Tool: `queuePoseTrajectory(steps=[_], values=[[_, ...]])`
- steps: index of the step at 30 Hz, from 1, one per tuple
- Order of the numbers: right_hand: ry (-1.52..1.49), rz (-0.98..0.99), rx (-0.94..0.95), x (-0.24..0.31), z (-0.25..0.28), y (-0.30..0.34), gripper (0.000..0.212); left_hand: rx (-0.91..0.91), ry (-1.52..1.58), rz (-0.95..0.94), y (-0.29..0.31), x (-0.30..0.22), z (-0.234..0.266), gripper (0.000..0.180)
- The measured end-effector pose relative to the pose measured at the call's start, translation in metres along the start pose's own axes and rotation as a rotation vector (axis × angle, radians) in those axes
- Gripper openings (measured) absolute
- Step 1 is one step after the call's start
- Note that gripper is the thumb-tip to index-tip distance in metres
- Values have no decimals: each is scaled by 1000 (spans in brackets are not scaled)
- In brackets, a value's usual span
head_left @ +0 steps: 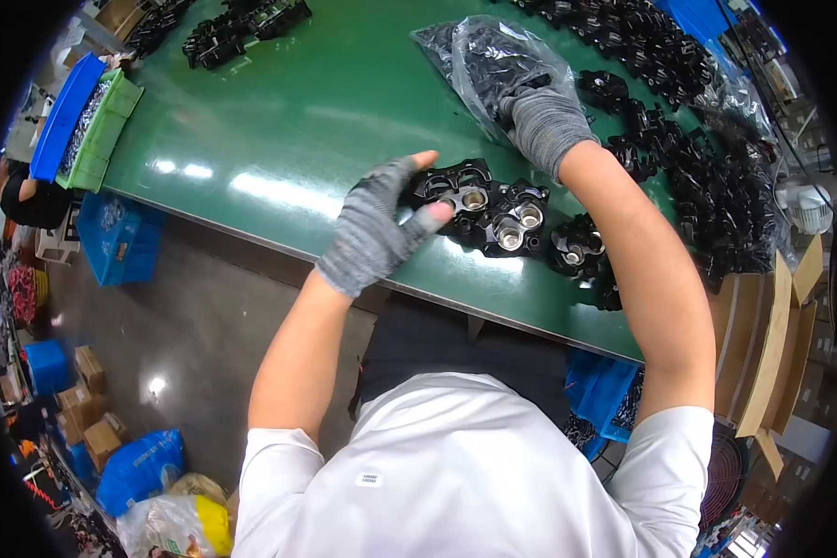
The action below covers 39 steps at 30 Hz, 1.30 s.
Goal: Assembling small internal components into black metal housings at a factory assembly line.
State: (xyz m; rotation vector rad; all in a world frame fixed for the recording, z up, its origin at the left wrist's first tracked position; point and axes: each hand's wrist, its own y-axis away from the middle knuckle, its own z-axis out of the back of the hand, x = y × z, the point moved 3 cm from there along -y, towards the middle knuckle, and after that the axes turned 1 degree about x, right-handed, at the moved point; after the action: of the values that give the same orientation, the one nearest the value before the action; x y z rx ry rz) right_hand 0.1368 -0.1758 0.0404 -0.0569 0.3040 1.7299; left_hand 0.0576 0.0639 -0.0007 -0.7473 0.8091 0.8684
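Note:
My left hand (370,225), in a grey knit glove with bare fingertips, is at the left end of a row of black brake calipers (474,197). Its thumb and forefinger are spread apart, the thumb over the nearest caliper, which rests on the green table. Another caliper (516,221) with two shiny round bores lies beside it, and a smaller black part (577,245) sits farther right. My right hand (547,126), gloved alike, reaches to the mouth of a clear plastic bag (474,65) filled with small black parts. Its fingers are hidden there.
Many black parts (660,56) are heaped along the table's far right side, with more (242,33) at the far left. A green bin (102,130) of small metal pieces stands at the left edge. An opened cardboard box (758,344) is at the right.

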Motion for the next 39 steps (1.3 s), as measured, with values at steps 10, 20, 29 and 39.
queuePoseTrajectory(steps=[10,20,29,39], values=[[-687,117,-609,-16,26,50,27,-23,-140,80,-15,-12,2,36],[-1341,6,-156,34,40,79,25,-224,506,283,10,-6,46,37],[-1881,-119,-175,80,23,78,35,-150,1238,412,-11,-7,16,44],[-2129,-253,-232,98,20,107,29,-324,1608,339,13,-19,3,47]])
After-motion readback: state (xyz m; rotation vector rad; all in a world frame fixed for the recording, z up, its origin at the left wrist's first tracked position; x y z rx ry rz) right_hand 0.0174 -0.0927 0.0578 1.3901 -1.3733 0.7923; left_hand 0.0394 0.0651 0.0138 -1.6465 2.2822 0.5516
